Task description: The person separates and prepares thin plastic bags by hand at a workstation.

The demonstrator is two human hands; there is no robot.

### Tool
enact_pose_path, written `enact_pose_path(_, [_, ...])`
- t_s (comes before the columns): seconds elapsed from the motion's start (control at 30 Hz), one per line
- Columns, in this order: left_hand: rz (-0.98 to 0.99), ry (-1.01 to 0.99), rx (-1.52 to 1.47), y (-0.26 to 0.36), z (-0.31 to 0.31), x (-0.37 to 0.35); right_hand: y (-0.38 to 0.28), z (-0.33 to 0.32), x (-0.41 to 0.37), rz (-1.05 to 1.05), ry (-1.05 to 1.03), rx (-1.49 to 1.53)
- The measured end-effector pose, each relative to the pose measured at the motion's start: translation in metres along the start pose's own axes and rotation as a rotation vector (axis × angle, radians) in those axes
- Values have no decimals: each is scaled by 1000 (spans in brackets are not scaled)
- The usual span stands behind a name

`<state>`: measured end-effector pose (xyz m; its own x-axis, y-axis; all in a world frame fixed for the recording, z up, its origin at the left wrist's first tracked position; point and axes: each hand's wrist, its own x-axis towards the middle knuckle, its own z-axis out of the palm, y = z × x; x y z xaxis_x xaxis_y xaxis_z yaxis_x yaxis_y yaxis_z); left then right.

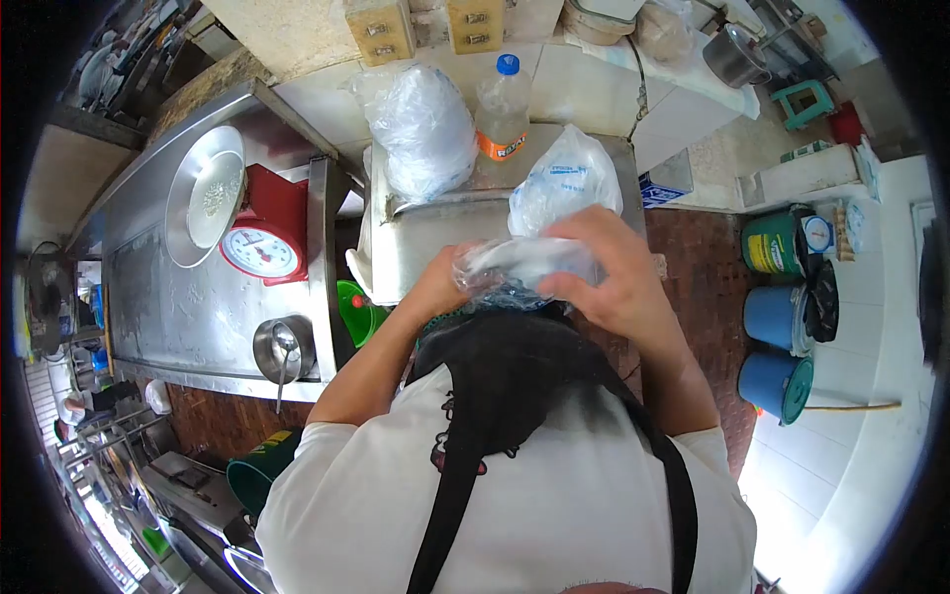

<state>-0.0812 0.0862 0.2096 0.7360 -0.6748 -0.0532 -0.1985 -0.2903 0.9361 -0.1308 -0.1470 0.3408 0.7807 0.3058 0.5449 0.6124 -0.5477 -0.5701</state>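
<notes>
In front of my apron, a clear plastic bag (517, 267) with whitish content is held between my two hands. My left hand (443, 281) is closed on its left side, with most fingers hidden behind the plastic. Curved around the right side, my right hand (612, 272) has its thumb against the bag and its fingers over the top. What the bag contains is hard to make out. Just beyond stands another white plastic bag (566, 183) with blue print, on the metal surface (421, 247). Farther left sits a large bundle of clear plastic bags (424, 134).
A plastic bottle (503, 109) with a blue cap stands beyond my hands. To the left, a red scale (269, 226) carries a metal pan (205, 196), near a metal pot (284, 348) with a ladle (283, 361). Blue bins (775, 319) stand on the right.
</notes>
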Motion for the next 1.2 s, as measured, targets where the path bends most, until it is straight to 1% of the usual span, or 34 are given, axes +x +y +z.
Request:
enact_pose_path(0.03, [21,5,13,-4,0,1,8,-4,-2,-48,-116,-67])
enact_pose_path(0.13, [-112,47,77,-14,-15,-1,19,-12,-22,142,216,-3])
enact_pose_path(0.17, [-89,116,147,-24,-22,0,20,-14,-26,309,485,95])
enact_pose_path(0.2, [-130,217,181,-16,-29,-2,21,-17,-28,476,758,190])
enact_pose_path(0.27, [-114,294,500,-36,-37,-2,36,-30,-33,479,882,235])
enact_pose_path(0.3, [-103,317,548,-45,-36,0,42,-33,-34,479,944,259])
enact_pose_path(0.37, [-90,366,637,-66,-29,1,50,-30,-36,463,975,282])
enact_pose_path(0.47, [52,456,734,-96,1,4,52,-30,-33,442,983,338])
enact_pose_path(0.5, [-79,263,852,-120,16,4,51,-29,-33,438,980,362])
enact_pose_path(0.6, [-309,123,902,-113,54,9,53,-25,-36,481,914,312])
enact_pose_path(0.63, [-386,47,890,-111,53,16,55,-29,-36,473,947,238])
enact_pose_path(0.7, [-466,68,830,-115,44,29,56,-39,-44,468,1004,88])
enact_pose_path(0.73, [-514,74,797,-118,41,30,45,-47,-39,477,1080,193])
enact_pose_path(0.8, [-526,114,888,-123,33,26,24,-70,-22,479,1236,413])
enact_pose_path(0.87, [-489,172,999,-129,30,24,24,-80,-27,459,1143,362])
enact_pose_path(0.9, [-334,177,1007,-132,30,26,24,-84,-31,451,1097,334])
enact_pose_path(0.97, [-32,183,1010,-140,31,27,32,-79,-48,424,805,171])
enact_pose_path(1.0, [-85,132,906,-138,26,28,33,-73,-49,404,660,93])
enact_pose_path(1.03, [-135,81,802,-136,19,30,33,-65,-48,332,508,107])
enact_pose_path(1.07, [-181,32,697,-134,13,33,26,-62,-48,366,351,129])
enact_pose_path(1.1, [-202,179,559,-144,10,32,8,-60,-38,399,193,149])
enact_pose_path(1.13, [-224,320,417,-159,8,28,-8,-56,-28,531,126,244])
enact_pose_path(1.17, [-248,457,273,-173,9,23,-6,-53,-29,509,12,243])
enact_pose_path(1.2, [-175,542,237,-137,-1,13,-4,-50,-30,484,-101,241])
